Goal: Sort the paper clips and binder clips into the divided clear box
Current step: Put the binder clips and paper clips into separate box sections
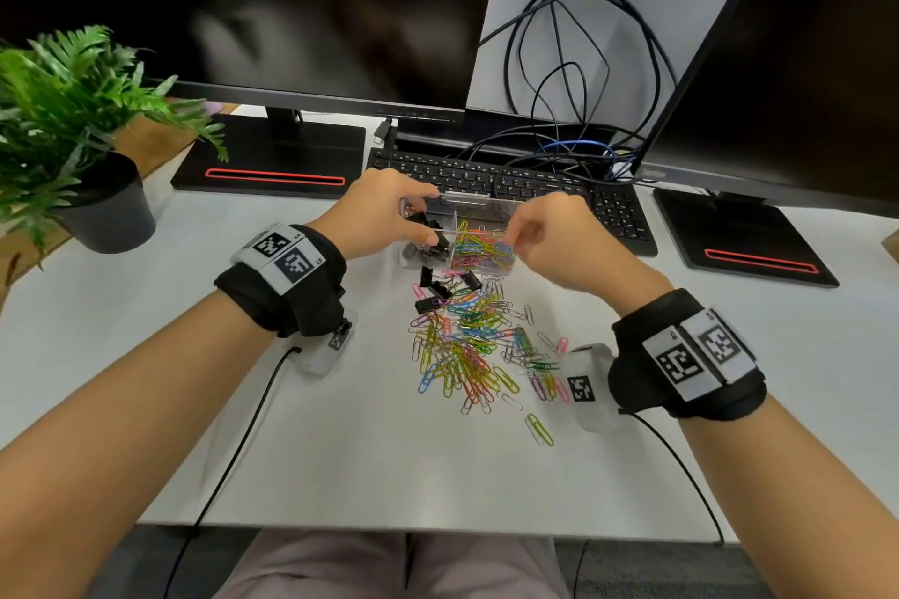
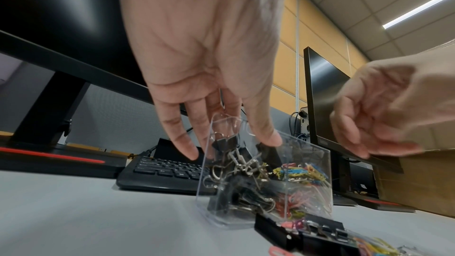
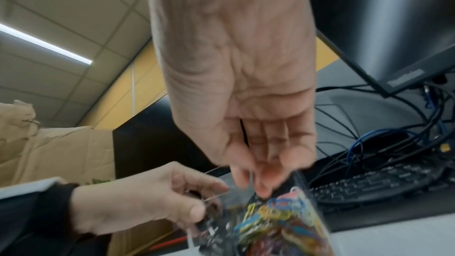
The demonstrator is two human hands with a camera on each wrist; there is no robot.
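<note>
The divided clear box stands on the desk in front of the keyboard. Black binder clips fill its left compartment and coloured paper clips its right one. My left hand grips the box's left end, thumb on the near wall and fingers over the far corner. Just above the paper clip compartment my right hand hovers, fingers pointing down and loosely bent; nothing shows between them. A loose pile of paper clips lies nearer me, with a few binder clips at its far edge.
A black keyboard lies right behind the box, under tangled cables. Monitors on stands rise at the back left and right. A potted plant stands at the far left. The desk edge runs just in front of me.
</note>
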